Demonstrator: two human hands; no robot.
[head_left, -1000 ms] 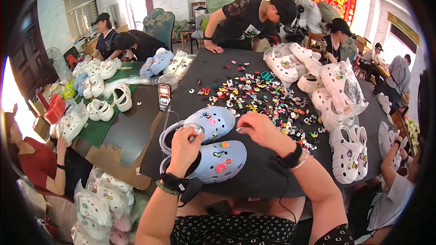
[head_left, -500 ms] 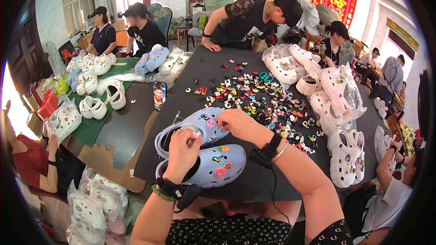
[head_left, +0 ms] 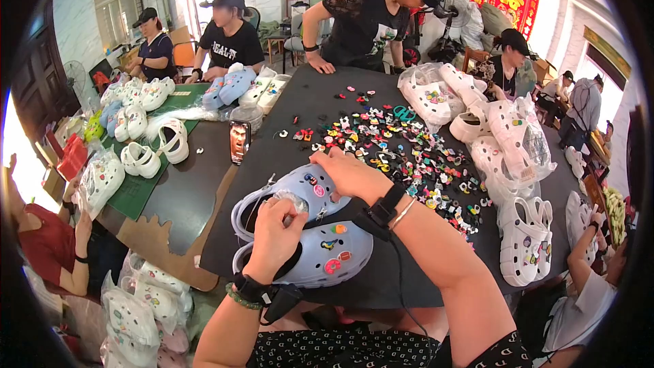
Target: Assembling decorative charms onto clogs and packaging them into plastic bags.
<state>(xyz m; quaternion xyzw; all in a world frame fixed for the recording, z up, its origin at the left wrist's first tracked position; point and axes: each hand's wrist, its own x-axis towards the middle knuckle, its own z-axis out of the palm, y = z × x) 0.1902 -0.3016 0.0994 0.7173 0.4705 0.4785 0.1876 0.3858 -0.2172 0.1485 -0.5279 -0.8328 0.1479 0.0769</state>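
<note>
Two light blue clogs lie side by side before me, toes to the right. The far clog (head_left: 297,185) carries a pink round charm and another small charm on its upper. An orange-and-green charm, a pink ring charm and a football charm decorate the near clog (head_left: 340,269). My left hand (head_left: 276,235) is closed at the far clog's opening, pinching crumpled clear plastic (head_left: 291,199); its fingertips are partly hidden. Around the toe of that same clog wraps my right hand (head_left: 351,178), thumb on the near side and fingers over the far side.
Loose colourful shoe charms (head_left: 402,146) spread over the black table (head_left: 272,157) beyond my right hand. White clogs (head_left: 521,238), some bagged, line the right side. A phone (head_left: 239,142) stands at the left. Several people work around, one standing opposite (head_left: 368,20).
My right hand has moved left, from the clog's upper to a grip round its toe. My left hand stays at the opening. The person opposite has straightened somewhat.
</note>
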